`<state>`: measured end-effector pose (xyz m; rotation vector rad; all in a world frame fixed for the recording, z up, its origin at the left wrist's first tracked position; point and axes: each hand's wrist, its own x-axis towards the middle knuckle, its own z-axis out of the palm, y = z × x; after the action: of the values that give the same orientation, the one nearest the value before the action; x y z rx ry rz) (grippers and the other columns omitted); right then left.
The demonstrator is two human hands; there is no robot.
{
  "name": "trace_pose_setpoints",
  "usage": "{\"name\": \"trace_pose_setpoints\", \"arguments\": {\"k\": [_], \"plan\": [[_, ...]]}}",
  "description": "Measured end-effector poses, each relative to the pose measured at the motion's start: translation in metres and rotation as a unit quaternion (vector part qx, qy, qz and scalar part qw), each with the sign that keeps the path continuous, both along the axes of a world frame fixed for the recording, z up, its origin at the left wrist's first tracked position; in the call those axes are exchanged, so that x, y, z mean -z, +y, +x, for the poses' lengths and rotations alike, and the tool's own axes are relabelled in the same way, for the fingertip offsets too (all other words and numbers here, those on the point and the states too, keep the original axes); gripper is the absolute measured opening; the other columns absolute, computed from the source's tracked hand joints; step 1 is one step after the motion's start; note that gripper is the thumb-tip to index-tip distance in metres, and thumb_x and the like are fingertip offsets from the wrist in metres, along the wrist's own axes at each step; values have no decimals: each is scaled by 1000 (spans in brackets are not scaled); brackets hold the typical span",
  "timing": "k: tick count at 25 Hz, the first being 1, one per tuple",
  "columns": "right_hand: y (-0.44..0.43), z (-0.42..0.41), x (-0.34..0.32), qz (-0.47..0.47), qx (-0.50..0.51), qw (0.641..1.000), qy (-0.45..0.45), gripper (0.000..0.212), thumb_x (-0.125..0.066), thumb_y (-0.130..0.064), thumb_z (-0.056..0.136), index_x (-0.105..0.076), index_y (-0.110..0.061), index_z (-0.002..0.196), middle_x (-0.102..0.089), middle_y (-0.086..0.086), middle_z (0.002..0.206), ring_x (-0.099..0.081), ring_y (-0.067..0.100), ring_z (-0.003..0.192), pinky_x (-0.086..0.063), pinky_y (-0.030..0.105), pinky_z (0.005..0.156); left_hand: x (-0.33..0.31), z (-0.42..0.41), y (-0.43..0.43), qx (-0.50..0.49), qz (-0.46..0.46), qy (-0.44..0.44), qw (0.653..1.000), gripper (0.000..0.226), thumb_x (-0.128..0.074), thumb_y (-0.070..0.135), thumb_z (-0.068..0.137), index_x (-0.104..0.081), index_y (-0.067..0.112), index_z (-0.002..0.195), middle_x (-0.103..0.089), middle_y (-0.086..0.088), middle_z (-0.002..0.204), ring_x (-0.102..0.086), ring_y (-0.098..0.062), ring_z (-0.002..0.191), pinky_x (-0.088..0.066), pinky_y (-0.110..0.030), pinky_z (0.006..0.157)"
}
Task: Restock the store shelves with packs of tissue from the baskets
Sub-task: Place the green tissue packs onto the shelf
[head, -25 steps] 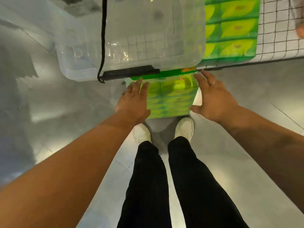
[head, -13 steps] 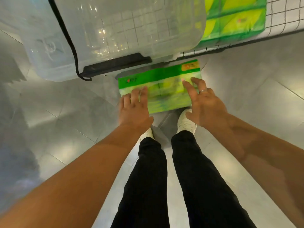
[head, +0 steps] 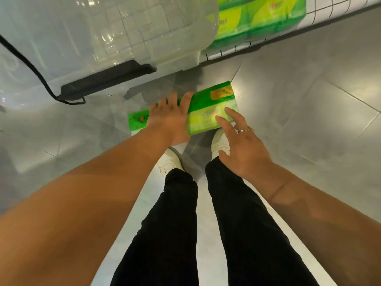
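A green tissue pack (head: pixel 208 112) lies flat on the grey tiled floor just ahead of my white shoes. My left hand (head: pixel 169 120) lies across the pack's left half, fingers stretched to its far edge; whether they hook over that edge is unclear. My right hand (head: pixel 243 147) is spread over the pack's right end, with its fingertips at the near right corner. More green tissue packs (head: pixel 257 17) sit on the low wire shelf (head: pixel 340 9) at the top right.
A large clear plastic bin (head: pixel 103 38) with a black latch (head: pixel 107 79) and a dangling black strap (head: pixel 26 69) stands right behind the pack, against the shelf. Grey floor tiles (head: pixel 309 100) spread to the right and left of my legs.
The view dropped closer to the floor. My left hand slid forward onto the pack's top, and my right hand drew back toward its near right corner.
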<state>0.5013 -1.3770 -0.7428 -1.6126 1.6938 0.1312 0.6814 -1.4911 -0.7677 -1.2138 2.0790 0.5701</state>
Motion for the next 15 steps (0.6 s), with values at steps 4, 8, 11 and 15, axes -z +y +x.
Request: {"name": "trace_pose_setpoints", "arguments": {"k": [4,8,11,15], "plan": [[5,-4,-15,-14,91,995,-48,81,-75,-30,80,-32,-23,148,-15,2,158,-52,29,123,-52,36,94,-15,18,12,-61,-6,54,997,105,-76,52,66,-16,20,146,-41,-17,129,-47,-39,112,-44,-48,92],[21,-15,-37,19,245,965,-86,82,-74,-29,81,-27,-26,150,-18,1,155,-45,28,129,-41,31,100,-53,25,16,-232,15,106,967,102,-85,40,61,-28,17,143,-46,-17,127,-50,-38,113,-42,-43,94],[32,-20,-52,93,307,943,-93,85,-70,-37,84,-19,-27,151,-20,1,153,-38,25,132,-35,30,101,-91,34,16,-356,79,171,915,100,-87,39,54,-34,24,138,-51,-5,125,-53,-26,112,-45,-39,96],[50,-20,-95,124,411,896,-115,91,-71,-41,83,-16,-22,153,-19,9,152,-28,25,139,-25,32,110,-155,38,12,-479,190,249,820,83,-91,26,50,-45,26,120,-63,4,107,-64,-20,99,-53,-38,83]]}}
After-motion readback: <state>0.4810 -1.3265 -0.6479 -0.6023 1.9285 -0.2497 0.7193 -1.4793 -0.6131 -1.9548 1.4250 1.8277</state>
